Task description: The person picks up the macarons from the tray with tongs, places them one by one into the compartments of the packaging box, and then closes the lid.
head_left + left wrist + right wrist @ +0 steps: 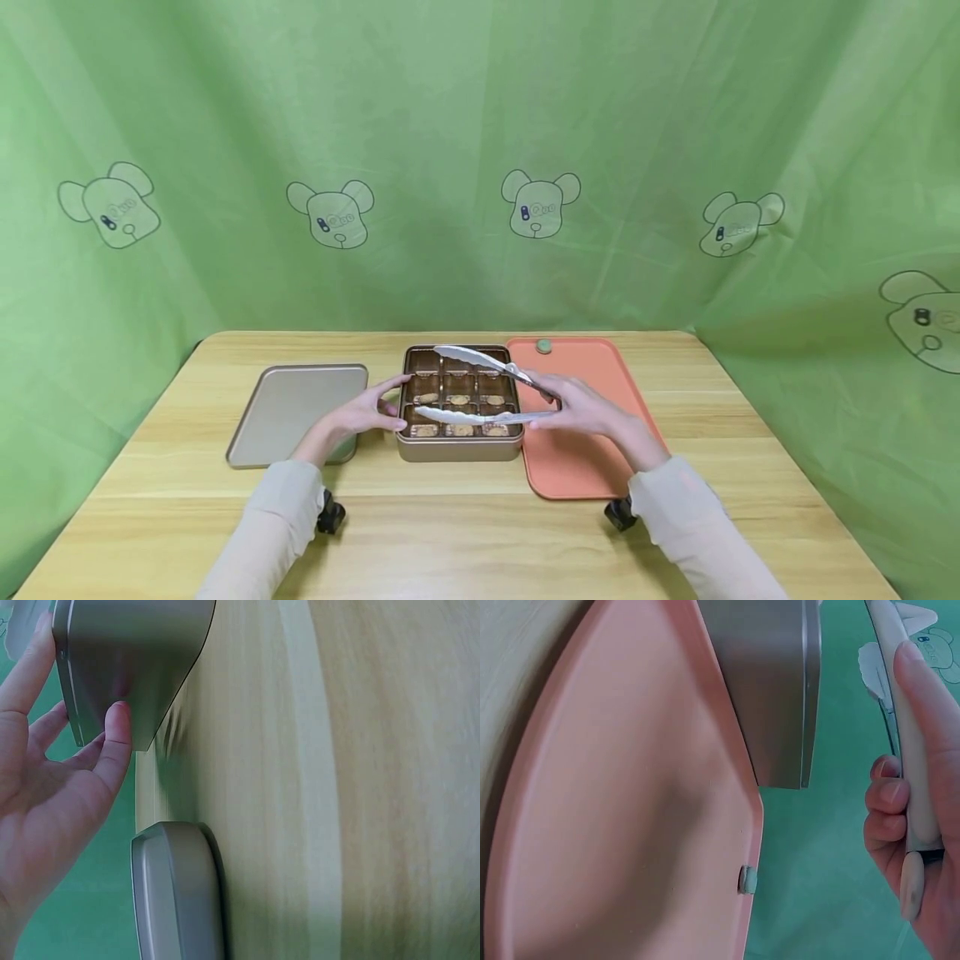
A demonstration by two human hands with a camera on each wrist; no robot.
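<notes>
My left hand (365, 412) rests against the left side of a metal tin (457, 450), its fingertips touching the wall and rim in the left wrist view. A dark divided insert (423, 361) fills the tin, with several pale brown cookies (458, 400) in the compartments of the middle and front rows. From the right, my right hand (585, 406) holds a pair of tongs (471, 358) with white scalloped ends. The tongs lie spread above the compartments and nothing shows between their ends. Part of the insert is hidden beneath them.
A coral tray (592, 367) lies right of the tin, with a small green round piece (543, 346) near its far edge. On the left is a flat metal lid (300, 408). A green curtain (450, 275) hangs behind the wooden table (450, 533).
</notes>
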